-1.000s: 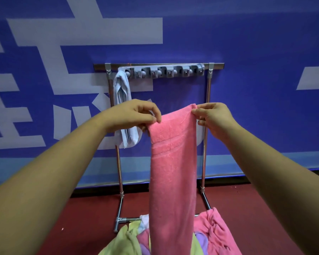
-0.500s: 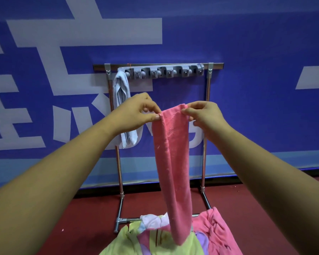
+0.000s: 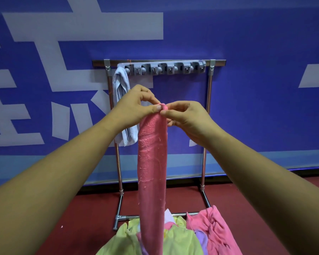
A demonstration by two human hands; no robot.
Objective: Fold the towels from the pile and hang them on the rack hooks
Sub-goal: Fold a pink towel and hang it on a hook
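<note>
The fingertips of both hands meet at the very top of the pink towel. Thumbs and forefingers are curled in a narrow pinch on its bunched upper edge, the left hand gripping from nine o'clock and the right hand from three o'clock, close enough that I cannot tell whether they touch across the cloth. From that pinch the towel hangs as one long narrow band toward six o'clock, and its lower end drops out of view in front of the pile of green, pink and purple towels on the red floor. At twelve o'clock above the hands runs the row of hooks on the rack, with a pale grey towel hung from the leftmost one, at about eleven o'clock. The main risk is probably the grip itself: only a small tuck of thick terry is held, so an inner layer could slip and let the fold open. The trailing end may also snag the pile and drag a loose towel along as the band lifts. The hooks look small, so a fat bunched edge might seat badly and slide off. The hook nearest the grey towel could crowd or dislodge it.
</note>
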